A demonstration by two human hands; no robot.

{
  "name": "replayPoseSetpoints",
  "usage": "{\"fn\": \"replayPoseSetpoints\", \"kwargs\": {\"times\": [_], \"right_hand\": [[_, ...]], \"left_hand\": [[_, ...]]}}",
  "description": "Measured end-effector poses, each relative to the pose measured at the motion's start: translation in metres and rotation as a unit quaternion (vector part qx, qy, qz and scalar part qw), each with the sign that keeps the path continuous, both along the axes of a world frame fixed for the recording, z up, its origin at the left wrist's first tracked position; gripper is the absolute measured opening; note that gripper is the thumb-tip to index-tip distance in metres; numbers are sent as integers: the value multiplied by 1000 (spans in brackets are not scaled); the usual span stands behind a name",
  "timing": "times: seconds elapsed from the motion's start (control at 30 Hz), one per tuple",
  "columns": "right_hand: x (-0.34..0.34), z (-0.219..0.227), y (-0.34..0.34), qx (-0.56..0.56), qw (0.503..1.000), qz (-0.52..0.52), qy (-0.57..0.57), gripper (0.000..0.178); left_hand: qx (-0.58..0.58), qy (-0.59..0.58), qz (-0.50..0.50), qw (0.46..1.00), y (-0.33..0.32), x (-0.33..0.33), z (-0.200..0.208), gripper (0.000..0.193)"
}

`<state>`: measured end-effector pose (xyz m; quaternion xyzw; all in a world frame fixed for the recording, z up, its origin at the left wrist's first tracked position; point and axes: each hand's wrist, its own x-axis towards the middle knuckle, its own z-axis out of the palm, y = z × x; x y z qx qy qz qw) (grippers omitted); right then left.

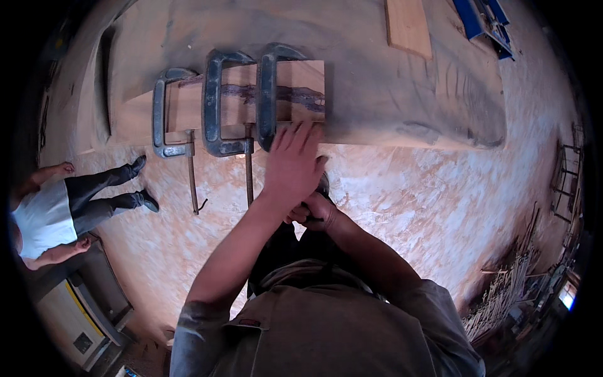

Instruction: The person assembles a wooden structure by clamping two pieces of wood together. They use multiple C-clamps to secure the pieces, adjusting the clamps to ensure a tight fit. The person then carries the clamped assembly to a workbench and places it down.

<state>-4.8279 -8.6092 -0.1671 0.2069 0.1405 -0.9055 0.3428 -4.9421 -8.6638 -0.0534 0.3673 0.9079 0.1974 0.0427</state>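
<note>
A brown wooden board with a dark, knotty streak [300, 74] lies along the workbench's near edge. Three grey metal C-clamps grip it: a left one [159, 116], a middle one [211, 103] and a right one [267, 94]. My left hand [292, 163] lies with fingers stretched out over the board's near edge, against the right clamp's lower end. Below it, my right hand [319, 210] is closed around the right clamp's screw handle, which the hands mostly hide. Threaded screws of the left clamp [191, 176] and middle clamp [249, 173] hang below the edge.
The dusty workbench [377, 100] spans the far side. A plain plank [407, 28] and a blue metal tool [480, 22] lie on it at the far right. Another person [47, 213] stands at the left. Thin sticks [502, 301] are piled at the lower right.
</note>
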Motion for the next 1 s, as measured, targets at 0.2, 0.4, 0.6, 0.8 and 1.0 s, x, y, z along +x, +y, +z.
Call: {"fn": "replayPoseSetpoints", "kwargs": {"times": [0.2, 0.4, 0.6, 0.8, 1.0], "right_hand": [[-2, 5, 5, -6, 999, 6, 31, 50], [-3, 17, 8, 16, 999, 14, 32, 52], [-2, 24, 2, 127, 992, -2, -14, 48], [-7, 32, -16, 366, 925, -30, -102, 40], [-5, 34, -15, 434, 900, 4, -41, 36]], "left_hand": [[69, 20, 200, 977, -105, 61, -12, 56], [268, -444, 381, 766, -138, 77, -54, 41], [315, -508, 416, 685, -132, 70, -65, 36], [316, -523, 409, 677, -133, 65, -67, 31], [313, -535, 398, 677, -137, 64, -67, 29]]}}
